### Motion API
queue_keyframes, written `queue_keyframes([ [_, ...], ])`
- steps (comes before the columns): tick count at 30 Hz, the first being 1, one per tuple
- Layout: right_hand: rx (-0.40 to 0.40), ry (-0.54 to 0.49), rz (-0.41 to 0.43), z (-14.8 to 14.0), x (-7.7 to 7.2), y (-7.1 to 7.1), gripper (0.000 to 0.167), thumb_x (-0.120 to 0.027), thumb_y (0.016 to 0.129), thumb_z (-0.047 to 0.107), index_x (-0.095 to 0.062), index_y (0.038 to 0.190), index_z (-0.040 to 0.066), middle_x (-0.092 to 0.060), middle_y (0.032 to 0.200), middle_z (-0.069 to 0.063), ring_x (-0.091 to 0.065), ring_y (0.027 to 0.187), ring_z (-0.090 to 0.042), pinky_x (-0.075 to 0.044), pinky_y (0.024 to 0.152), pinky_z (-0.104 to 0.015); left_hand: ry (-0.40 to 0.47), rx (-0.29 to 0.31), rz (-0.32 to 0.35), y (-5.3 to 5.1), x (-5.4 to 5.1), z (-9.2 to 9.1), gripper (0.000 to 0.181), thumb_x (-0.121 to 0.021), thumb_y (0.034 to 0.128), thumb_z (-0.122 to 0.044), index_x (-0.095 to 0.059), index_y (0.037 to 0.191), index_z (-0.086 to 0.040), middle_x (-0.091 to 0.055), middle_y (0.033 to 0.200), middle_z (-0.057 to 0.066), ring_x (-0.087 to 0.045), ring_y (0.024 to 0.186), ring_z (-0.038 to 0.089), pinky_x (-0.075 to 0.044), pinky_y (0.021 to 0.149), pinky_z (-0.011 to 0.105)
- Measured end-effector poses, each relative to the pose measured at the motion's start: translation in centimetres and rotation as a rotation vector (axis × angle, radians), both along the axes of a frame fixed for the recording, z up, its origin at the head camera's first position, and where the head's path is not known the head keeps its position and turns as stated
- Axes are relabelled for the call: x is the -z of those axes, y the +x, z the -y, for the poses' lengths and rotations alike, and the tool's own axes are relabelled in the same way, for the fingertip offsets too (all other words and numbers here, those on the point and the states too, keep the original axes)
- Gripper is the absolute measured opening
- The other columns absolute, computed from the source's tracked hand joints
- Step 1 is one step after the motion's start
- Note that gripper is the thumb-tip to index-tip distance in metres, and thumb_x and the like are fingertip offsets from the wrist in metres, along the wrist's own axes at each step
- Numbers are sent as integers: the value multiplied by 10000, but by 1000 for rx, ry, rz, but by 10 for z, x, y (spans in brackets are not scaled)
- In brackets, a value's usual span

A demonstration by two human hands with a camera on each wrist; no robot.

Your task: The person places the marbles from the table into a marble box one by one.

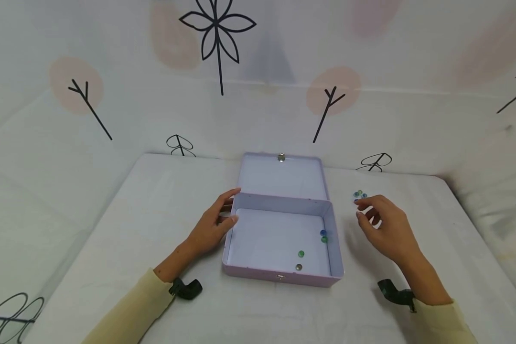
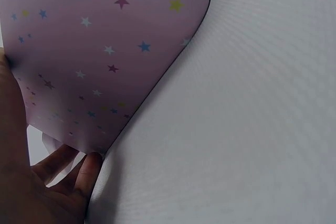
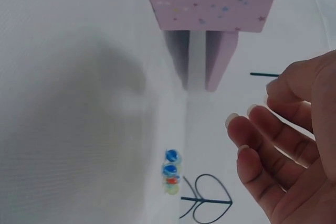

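A lilac tin box [image 1: 279,276] stands on the white cloth with its hinged lid [image 1: 282,177] laid back. Inside are several glass marbles: a green one [image 1: 301,253], a clear one [image 1: 298,267], and a blue and green pair by the right wall. My left hand [image 1: 208,228] grips the box's left side near the hinge corner; the left wrist view shows fingers [image 2: 90,174] bent at that corner and star prints on the wall. To the right, my right hand [image 1: 389,229] hovers with loosely bent fingers, nothing visible in it, beside a small cluster of marbles [image 3: 171,170].
A white cloth [image 1: 176,186] covers the table. Behind it hangs a pale backdrop [image 1: 266,114] with black plant drawings and pink blots. Each wrist carries a dark camera mount [image 1: 186,289] at the sleeve's edge.
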State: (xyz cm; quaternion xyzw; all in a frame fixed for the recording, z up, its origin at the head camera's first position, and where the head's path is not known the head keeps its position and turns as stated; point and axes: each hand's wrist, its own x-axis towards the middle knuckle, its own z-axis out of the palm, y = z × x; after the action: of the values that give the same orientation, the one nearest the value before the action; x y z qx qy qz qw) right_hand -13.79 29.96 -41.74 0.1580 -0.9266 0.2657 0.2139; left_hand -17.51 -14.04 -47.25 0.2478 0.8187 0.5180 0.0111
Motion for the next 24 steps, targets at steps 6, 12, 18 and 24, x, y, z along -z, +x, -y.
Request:
queue_keyframes([
  [6,101,-51,26,-4,4,-2,318,-760,905,-21,-714,1215,35,-657,1111,-113,-572,806,-161,-431,685,-98,0,0,4,0,-1,0,661,-567,1082,-270,-287,1666,-400,-480,1605,-4,-536,1404,255,-532,1012,500],
  [12,161,-69,58,-9,12,-4,328,-744,916,-22,-706,1241,7,-622,1195,-163,-633,820,-250,-405,689,-72,-2,-4,10,2,0,0,658,-569,1082,-272,-291,1664,-402,-480,1606,-7,-532,1407,255,-528,1009,493],
  [18,176,-49,97,-18,20,-7,387,-724,917,-30,-686,1301,-2,-589,1287,-210,-677,828,-313,-412,681,-78,7,4,4,1,0,1,658,-569,1084,-250,-295,1667,-383,-487,1599,5,-543,1396,267,-540,993,451],
  [24,142,4,209,-24,26,-11,466,-724,925,17,-636,1382,-11,-528,1416,-258,-672,871,-322,-460,649,-171,6,7,1,0,0,0,665,-568,1078,-249,-292,1666,-392,-489,1599,26,-551,1391,263,-545,985,413],
])
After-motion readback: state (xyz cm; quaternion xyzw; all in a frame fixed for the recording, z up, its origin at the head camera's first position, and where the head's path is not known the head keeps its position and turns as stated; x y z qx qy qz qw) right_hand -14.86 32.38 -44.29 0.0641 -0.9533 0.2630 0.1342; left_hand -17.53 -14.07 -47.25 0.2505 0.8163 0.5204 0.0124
